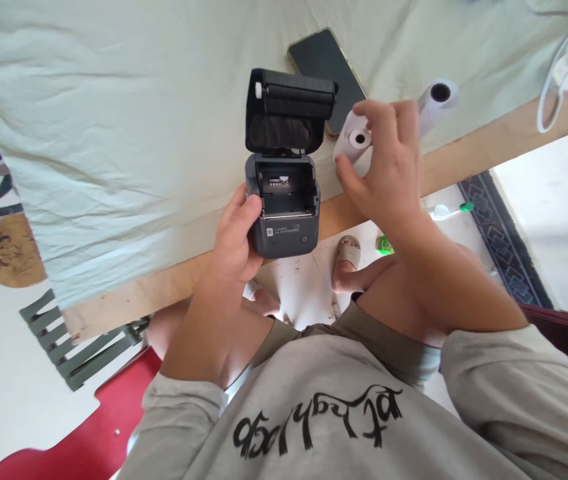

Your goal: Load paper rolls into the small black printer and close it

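Observation:
My left hand (237, 237) grips the side of a dark grey portable label printer (287, 237), thumb on its top edge. The printer's lid (287, 110) stands swung up, showing a black roller with a white gear end. Its paper bay (287, 187) has no roll in it, only a small printed label at the bottom. Over to the right, my right hand (389, 160) has its thumb and fingers closed round a white paper roll (348, 141) with a small dark core hole. A second white roll (437, 103) with a wider black core stands just beyond my right hand.
A dark phone (329, 73) lies on the pale green cloth (139, 133) behind the printer's lid. The table's wooden edge (164, 290) runs across in front of me. A white cable (549, 100) and clear plastic lie at the far right. Below are a red chair (89, 427) and the floor.

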Available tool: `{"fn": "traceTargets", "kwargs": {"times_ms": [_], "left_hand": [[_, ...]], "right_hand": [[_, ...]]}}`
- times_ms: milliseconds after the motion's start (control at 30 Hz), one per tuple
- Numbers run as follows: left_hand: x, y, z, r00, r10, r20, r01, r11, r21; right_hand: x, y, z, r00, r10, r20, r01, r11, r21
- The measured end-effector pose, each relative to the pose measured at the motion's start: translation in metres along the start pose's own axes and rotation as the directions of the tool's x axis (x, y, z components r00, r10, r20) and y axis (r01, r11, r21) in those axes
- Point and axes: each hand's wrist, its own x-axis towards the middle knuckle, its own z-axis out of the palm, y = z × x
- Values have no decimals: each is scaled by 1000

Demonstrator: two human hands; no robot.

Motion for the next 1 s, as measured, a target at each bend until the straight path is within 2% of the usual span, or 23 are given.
{"fn": "traceTargets", "kwargs": {"times_ms": [233,367,467,567,667,800,1000], "left_hand": [[1,-1,-2,1000,11,0,-11,1000,12],[0,-1,-1,999,-32,-29,32,999,4],[-1,0,0,997,-69,-40,68,997,-27],[0,-1,-2,999,-50,-20,49,998,-28],[3,-5,-4,1000,-13,9,13,1000,-22],[6,-9,-8,1000,3,14,-3,1000,-14],[6,-9,-9,1000,8,8,-8,1000,-1]], "right_hand": [[8,3,7,989,106,107,-104,994,-23],[6,13,9,998,62,0,-60,966,250],[4,20,10,993,105,51,-117,898,424],[2,20,10,992,96,78,-117,938,328],[3,17,8,1000,11,9,-13,982,188],[5,20,10,992,-129,2,126,973,191],[2,24,22,978,-168,-124,179,981,80]]}}
